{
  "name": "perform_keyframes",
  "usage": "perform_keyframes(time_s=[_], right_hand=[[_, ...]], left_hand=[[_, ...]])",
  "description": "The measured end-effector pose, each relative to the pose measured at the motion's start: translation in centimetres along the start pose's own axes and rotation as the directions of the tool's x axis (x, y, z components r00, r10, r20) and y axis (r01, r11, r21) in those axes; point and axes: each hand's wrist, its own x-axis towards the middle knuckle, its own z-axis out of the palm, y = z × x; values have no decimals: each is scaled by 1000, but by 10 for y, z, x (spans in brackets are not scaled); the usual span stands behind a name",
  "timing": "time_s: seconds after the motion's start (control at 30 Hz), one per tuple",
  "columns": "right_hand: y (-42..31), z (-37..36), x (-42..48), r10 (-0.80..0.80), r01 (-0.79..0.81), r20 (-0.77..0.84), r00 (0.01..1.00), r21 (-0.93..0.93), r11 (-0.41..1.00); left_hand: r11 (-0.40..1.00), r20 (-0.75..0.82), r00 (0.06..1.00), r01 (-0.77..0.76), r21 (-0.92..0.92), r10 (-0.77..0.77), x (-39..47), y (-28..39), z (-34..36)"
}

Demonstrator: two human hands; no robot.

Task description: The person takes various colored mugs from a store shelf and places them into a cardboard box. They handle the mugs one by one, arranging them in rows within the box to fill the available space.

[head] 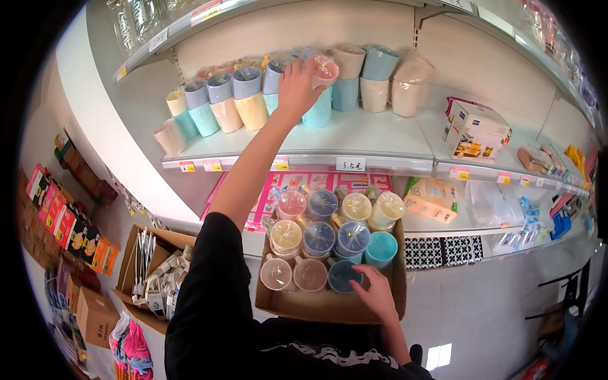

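My left hand [298, 89] reaches up to the shelf and grips a pink plastic-wrapped cup [327, 69]. That cup is over a turquoise cup [317, 111]; whether it rests on it I cannot tell. Low in front of me is a cardboard box [327, 306] holding several wrapped cups and mugs. My right hand [377, 292] is over the box's near right part, thumb and fingers apart. Its fingertips are at the rim of a dark blue mug [344, 277]. Beside that mug are a brownish-pink mug [310, 274] and a bright turquoise cup [381, 249].
Stacked cups [228, 102] line the shelf [380, 133] left of my hand, with more stacks [375, 78] to its right. A white product box [476, 130] stands farther right. Pink printed packs [280, 185] lie on the lower shelf. An open carton [161, 275] with cables is at lower left.
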Motion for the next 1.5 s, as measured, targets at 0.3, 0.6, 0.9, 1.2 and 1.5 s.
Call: perform_keyframes(time_s=[0.3,0.6,0.9,1.2,1.5], right_hand=[[6,7,-10,-31,32,-62,998,11,999],[-5,-3,-8,45,13,-302,952,189,982],[-13,-20,-15,80,124,-474,877,384,915],[17,-27,-8,245,-13,-583,775,373,928],[34,-46,32,129,-122,-488,863,48,991]], left_hand=[[998,-238,971,-48,-31,39,13,-4,25],[949,-307,944,-200,-245,120,-96,88,-77],[756,138,981,-14,-654,137,-289,215,-99],[654,264,952,101,-749,155,-303,216,-88],[957,554,833,168,-238,-9,-319,166,-54]])
